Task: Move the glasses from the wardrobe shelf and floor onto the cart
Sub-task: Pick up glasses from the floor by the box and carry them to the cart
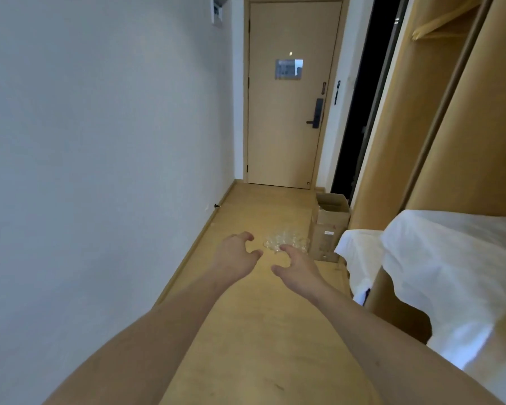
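Both hands reach forward, fingers spread and curled, holding nothing. Glasses (285, 242) cluster on the floor (246, 331) straight ahead, nearer the right hand (297, 271) than the left hand (235, 254).

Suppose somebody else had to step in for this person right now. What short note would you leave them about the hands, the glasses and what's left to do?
Left hand: empty, fingers loosely curled, reaching forward.
Right hand: empty too, spread fingers, reaching toward the glasses.
Glasses: a cluster of clear ones stands on the floor beside a cardboard box, just beyond both hands.
The white-covered surface on the right may be the cart; no glasses show on the part in view.
Done: none visibly moved yet.
Left: pick up the floor glasses and carry them to the cart. The wardrobe shelf is not visible, so check it.
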Available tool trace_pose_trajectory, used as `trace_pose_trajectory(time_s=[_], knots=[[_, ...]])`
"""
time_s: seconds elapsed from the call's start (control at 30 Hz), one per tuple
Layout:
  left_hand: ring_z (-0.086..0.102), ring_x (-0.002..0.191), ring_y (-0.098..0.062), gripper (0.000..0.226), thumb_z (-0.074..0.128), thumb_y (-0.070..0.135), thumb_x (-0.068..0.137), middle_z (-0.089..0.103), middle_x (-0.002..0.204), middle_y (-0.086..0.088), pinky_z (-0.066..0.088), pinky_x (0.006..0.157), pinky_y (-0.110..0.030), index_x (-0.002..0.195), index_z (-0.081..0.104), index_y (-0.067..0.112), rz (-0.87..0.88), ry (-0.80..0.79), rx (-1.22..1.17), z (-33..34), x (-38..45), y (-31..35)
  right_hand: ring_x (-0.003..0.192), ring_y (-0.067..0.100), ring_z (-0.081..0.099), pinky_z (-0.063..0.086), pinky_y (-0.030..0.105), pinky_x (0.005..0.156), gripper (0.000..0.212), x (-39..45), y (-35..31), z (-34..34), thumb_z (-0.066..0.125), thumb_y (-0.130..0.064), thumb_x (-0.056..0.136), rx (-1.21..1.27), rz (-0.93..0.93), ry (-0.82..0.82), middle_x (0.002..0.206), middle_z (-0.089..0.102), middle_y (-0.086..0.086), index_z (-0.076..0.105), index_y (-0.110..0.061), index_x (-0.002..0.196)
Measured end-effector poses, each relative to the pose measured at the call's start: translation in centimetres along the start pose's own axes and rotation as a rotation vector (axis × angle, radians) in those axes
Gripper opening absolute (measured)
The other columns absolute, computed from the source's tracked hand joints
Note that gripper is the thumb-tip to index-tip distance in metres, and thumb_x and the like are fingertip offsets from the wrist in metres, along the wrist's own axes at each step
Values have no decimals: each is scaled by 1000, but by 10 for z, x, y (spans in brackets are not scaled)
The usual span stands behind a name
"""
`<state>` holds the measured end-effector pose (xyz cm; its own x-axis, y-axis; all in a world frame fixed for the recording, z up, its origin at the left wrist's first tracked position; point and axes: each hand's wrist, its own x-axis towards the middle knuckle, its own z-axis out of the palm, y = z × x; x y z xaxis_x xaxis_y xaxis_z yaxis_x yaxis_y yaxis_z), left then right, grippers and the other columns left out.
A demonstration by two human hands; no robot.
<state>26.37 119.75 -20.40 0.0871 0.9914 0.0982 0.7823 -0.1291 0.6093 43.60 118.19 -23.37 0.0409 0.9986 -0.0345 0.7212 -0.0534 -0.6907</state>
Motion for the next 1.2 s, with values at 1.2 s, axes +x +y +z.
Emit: trace_pose_trajectory(time_s=[1.2], knots=[[61,111,-25,50,67,42,92,65,119,-9,48,91,-32,135,56,19,-29,-295,7,88,432,-120,128,24,55,50,34,96,64,400,47,81,69,-35,91,140,430,50,145,55,7,45,-24,149]])
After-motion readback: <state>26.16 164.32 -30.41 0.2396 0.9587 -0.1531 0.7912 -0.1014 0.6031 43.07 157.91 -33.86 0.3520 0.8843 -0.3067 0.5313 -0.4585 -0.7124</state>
